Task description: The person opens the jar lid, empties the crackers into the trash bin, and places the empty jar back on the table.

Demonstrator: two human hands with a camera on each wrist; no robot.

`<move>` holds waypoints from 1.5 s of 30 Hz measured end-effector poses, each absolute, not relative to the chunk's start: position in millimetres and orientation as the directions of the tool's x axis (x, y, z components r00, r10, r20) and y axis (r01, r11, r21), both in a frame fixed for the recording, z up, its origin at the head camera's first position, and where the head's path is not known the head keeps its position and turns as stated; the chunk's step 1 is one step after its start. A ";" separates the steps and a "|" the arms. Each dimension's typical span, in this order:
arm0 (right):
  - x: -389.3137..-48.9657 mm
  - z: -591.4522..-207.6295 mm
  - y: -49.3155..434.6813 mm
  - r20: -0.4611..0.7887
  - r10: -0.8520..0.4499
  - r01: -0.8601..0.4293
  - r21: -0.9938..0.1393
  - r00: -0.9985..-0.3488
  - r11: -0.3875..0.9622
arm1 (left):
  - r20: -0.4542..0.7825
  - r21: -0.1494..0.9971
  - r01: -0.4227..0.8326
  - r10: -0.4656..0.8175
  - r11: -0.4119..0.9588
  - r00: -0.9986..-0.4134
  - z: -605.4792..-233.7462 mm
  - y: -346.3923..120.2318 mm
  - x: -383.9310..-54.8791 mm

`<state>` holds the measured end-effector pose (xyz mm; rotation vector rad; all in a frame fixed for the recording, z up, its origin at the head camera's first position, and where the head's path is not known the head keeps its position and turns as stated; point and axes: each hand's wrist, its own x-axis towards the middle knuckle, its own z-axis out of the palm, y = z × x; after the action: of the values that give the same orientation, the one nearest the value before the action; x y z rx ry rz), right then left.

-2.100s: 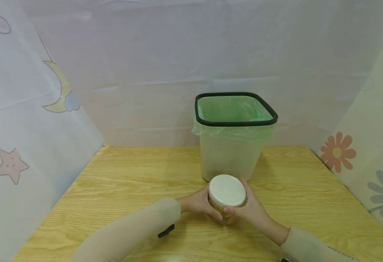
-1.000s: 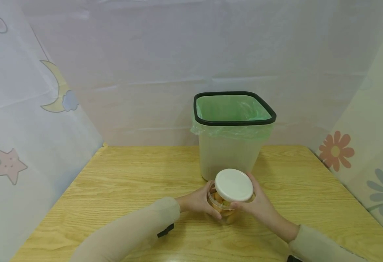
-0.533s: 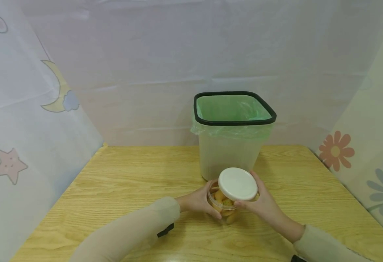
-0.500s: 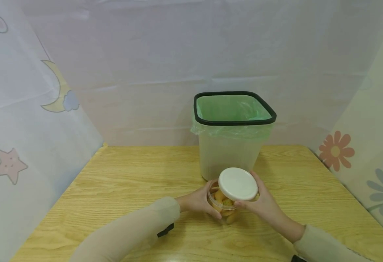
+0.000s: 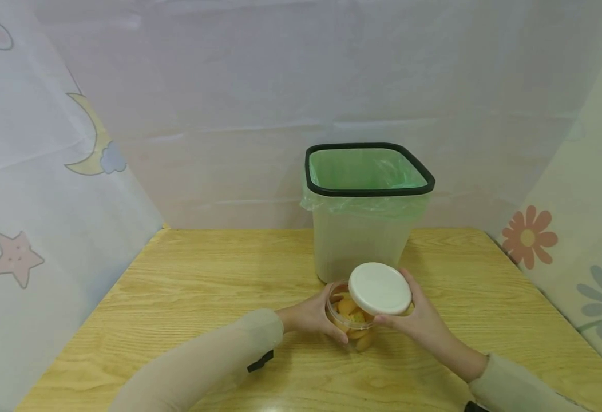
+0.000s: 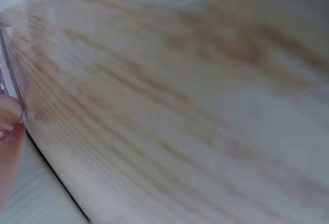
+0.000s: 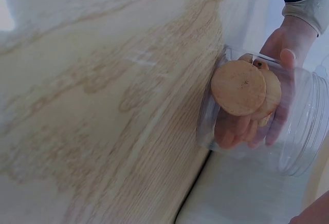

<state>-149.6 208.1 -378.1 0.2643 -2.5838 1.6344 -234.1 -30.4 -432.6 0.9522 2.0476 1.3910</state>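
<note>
A clear plastic jar (image 5: 353, 324) stands on the wooden table, its mouth uncovered on the left side. Round tan biscuits (image 7: 239, 88) lie inside, plainest in the right wrist view. My left hand (image 5: 311, 316) grips the jar from the left, thumb in front; its fingers show through the jar wall. My right hand (image 5: 418, 325) holds the white round lid (image 5: 380, 288) by its edge, between thumb and fingers. The lid is tilted, off the rim and over the jar's right part. Only a sliver of fingers (image 6: 9, 112) appears in the left wrist view.
A pale waste bin (image 5: 360, 240) with a black rim and a green liner bag stands just behind the jar. The wooden tabletop (image 5: 218, 274) extends to both sides. Printed cloth walls (image 5: 218, 114) enclose the back and sides.
The lid has come off the jar and moved right and slightly up with my right hand, uncovering the biscuits. My left hand has stayed on the jar.
</note>
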 end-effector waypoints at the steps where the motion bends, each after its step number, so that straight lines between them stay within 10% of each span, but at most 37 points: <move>1: -149.4 -378.0 208.7 0.150 -0.104 -0.180 -0.890 -0.983 0.419 | -0.010 0.932 0.273 0.768 0.240 -0.640 -432.7 -30.4 -234.2; 45: -141.0 -383.6 242.8 0.137 -0.078 -0.158 -0.889 -0.987 0.431 | -0.060 0.924 0.235 0.722 0.301 -0.689 -433.4 -30.1 -232.2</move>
<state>-141.0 242.8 -383.6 0.2143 -2.5931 1.6233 -232.2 -30.1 -433.4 0.8497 2.1033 1.3742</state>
